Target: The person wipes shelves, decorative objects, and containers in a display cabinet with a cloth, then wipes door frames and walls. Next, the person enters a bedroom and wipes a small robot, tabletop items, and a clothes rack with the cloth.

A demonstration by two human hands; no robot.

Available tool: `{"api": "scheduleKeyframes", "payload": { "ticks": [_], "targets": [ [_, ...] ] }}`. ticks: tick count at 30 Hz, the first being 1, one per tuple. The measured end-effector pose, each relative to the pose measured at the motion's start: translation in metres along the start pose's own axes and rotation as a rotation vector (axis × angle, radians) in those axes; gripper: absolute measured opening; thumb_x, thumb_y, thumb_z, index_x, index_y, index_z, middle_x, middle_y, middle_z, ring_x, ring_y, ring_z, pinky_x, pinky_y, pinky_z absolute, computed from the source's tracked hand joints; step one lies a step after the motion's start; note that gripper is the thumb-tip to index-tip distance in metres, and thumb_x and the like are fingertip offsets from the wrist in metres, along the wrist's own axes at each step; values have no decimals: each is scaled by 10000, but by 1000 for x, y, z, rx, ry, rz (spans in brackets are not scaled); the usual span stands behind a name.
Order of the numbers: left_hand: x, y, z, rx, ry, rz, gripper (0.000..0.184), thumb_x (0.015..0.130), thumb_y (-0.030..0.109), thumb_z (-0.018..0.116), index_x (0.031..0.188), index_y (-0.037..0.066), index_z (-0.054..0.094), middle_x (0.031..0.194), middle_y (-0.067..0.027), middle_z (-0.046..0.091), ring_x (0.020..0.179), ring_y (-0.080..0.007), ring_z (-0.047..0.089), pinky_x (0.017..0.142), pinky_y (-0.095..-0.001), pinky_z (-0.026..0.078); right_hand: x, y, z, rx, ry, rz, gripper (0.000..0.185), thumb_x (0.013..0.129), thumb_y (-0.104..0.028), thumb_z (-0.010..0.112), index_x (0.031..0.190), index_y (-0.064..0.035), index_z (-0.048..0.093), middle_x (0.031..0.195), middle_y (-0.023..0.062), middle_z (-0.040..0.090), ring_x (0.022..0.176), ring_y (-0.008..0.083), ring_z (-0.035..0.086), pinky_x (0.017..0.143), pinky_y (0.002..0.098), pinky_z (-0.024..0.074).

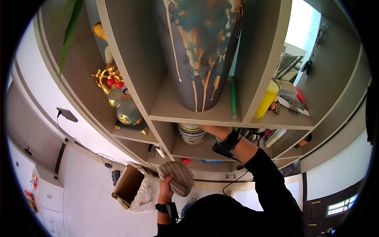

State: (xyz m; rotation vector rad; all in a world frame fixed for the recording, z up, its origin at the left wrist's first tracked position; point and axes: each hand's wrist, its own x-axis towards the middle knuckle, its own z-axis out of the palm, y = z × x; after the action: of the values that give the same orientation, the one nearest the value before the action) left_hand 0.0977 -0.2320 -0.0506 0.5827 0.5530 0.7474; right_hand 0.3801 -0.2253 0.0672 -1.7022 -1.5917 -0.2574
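Beneath the shelf [164, 107], the right hand [216, 131] reaches toward a jar [192, 135], fingers hidden, grip unclear; the lower left hand [166, 189] clasps striped cloth [177, 178].

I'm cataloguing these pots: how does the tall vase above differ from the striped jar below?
The tall vase is dark grey with teal patches and gold drips; the striped jar is white with yellow and dark bands. The tall vase is much larger than the striped jar. The right hand is by the striped jar, not the tall vase. Both stand on shelves.
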Motion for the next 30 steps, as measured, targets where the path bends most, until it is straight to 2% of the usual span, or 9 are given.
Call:
{"api": "scheduleKeyframes", "payload": {
  "ticks": [4, 6, 9, 11, 18, 20, 24, 26, 30],
  "targets": [
    [1, -7, 3, 4, 14, 10, 478, 730, 57, 530, 1170, 3, 351, 1118, -146, 460, 1032, -296, 457, 875, -415, 382, -10, -27, -18, -98, 86, -188, 255, 752, -158, 535, 964, -16, 519, 924, 162, 539, 829, 336, 507, 720, 374, 408],
    [0, -12, 3, 48, 31, 18, 480, 724, 53, 527, 1168, 1, 352, 1116, -147, 462, 1030, -292, 459, 870, -411, 387, -36, -39, -38, 51, 43, -84, 263, 738, -120, 555, 978, -22, 513, 927, 154, 529, 849, 333, 502, 723, 378, 401],
    [0, -15, 2, 98, -8, 0, 482, 719, 52, 523, 1167, 0, 353, 1116, -148, 461, 1025, -289, 462, 863, -405, 395, -76, -25, -56, 90, 283, -57, 261, 718, -49, 557, 967, -5, 494, 911, 176, 520, 833, 321, 504, 721, 368, 390],
    [0, -18, 0, 81, -30, -13, 486, 717, 53, 523, 1168, 0, 351, 1118, -148, 459, 1023, -287, 463, 858, -402, 399, -95, -4, -57, 91, 550, 329, 281, 709, -27, 570, 973, 4, 479, 913, 172, 516, 833, 285, 505, 724, 340, 386],
    [-2, 0, 55, 51, -122, -88, 478, 725, 49, 511, 1173, 12, 349, 1112, -136, 461, 1017, -265, 468, 889, -374, 370, -80, 38, -43, 289, 334, 374, 342, 741, -118, 592, 1034, 9, 470, 981, 164, 514, 912, 277, 486, 789, 334, 368],
    [3, 6, 79, 82, -181, -215, 434, 745, 47, 504, 1157, 18, 371, 1105, -119, 471, 1012, -242, 472, 866, -352, 385, -73, 48, -32, 283, 319, 366, 346, 740, -136, 602, 1029, 7, 478, 982, 156, 522, 900, 274, 494, 778, 338, 375],
    [17, 7, 130, 203, -165, -160, 357, 769, 51, 506, 1113, 2, 422, 1040, -94, 512, 946, -195, 502, 801, -312, 416, -65, 46, -19, 181, 409, 347, 377, 712, -177, 628, 1033, -25, 499, 944, 164, 546, 857, 306, 521, 720, 354, 407],
    [30, 0, 149, 331, -238, 299, 275, 776, 55, 516, 1037, -14, 464, 951, -68, 538, 844, -130, 506, 707, -259, 416, -67, 47, -14, 219, 369, 447, 366, 704, -172, 629, 1021, -34, 508, 936, 170, 545, 861, 318, 517, 720, 362, 407],
    [53, 3, 193, 570, -244, 632, 213, 777, 37, 512, 979, -23, 477, 889, -58, 541, 771, -100, 492, 654, -239, 401, -69, 50, -4, 13, 433, 490, 347, 684, -152, 624, 1000, -55, 519, 919, 179, 538, 858, 346, 502, 708, 391, 409]
  ]
}}
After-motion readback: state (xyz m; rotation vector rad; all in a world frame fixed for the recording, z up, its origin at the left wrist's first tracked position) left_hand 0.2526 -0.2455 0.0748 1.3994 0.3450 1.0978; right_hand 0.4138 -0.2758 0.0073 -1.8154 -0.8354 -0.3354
